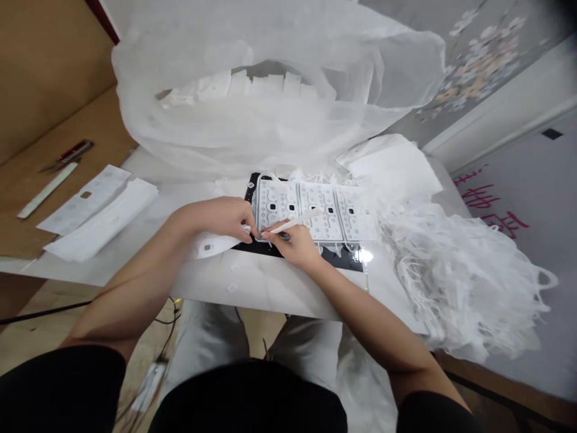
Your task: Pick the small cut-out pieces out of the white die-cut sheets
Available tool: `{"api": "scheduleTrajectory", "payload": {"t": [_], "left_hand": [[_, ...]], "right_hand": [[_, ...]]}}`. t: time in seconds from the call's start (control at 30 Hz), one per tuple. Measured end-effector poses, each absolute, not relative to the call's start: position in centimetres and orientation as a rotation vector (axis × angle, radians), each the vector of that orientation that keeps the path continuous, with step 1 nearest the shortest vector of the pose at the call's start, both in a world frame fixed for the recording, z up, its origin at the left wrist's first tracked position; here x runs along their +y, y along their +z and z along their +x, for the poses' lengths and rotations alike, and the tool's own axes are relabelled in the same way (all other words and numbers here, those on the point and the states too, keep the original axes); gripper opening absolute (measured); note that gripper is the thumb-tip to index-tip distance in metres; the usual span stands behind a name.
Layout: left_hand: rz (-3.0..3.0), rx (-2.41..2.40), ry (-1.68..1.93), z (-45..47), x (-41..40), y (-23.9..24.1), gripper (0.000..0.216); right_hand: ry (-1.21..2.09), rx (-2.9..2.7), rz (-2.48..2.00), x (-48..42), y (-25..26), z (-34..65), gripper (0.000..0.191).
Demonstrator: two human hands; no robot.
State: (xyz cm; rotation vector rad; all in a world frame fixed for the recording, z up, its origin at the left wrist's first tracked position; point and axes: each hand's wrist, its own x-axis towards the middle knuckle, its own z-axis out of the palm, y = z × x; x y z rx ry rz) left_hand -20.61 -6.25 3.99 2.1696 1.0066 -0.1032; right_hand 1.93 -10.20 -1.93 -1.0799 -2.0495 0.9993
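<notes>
My right hand [300,242] is closed around a slim white pen-like tool [303,218], its tip pointing down to the lower left corner of a white die-cut sheet [318,225]. That sheet has rows of small round cut-outs and dark square holes, and lies on a black board [342,260]. My left hand [234,218] is bent with fingers pinched together at the same corner, almost touching the right fingertips. From under the left fingers a thin white strip [219,245] with a square hole sticks out to the left. The tool's tip is hidden by the fingers.
A big translucent bag [279,126] of white pieces stands behind the board. Tangled white scraps [469,276] pile up on the right. Cut white sheets [101,219] lie at left, near red-handled snips [72,153] and a whitish stick [47,191] on cardboard.
</notes>
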Motion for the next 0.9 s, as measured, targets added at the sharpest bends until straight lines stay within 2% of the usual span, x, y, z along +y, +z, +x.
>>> {"api": "scheduleTrajectory", "payload": {"t": [0.2, 0.6, 0.73, 0.9], "left_hand": [[2.2, 1.026, -0.13, -20.3, -6.7, 4.0, 0.023], [1.982, 1.011, -0.255, -20.4, -7.0, 4.6, 0.02], [2.028, 1.027, -0.193, -20.6, -6.4, 4.5, 0.027], [2.225, 1.164, 0.057, -20.0, -6.4, 4.9, 0.028]], "right_hand": [[0.744, -2.244, -0.984, -10.8, -1.9, 1.8, 0.017], [0.002, -2.581, -0.836, -11.9, -3.1, 1.4, 0.021], [0.111, -2.508, -0.843, -11.5, -3.2, 1.4, 0.024], [0.663, -2.038, -1.028, -10.0, -2.6, 1.9, 0.027]]}}
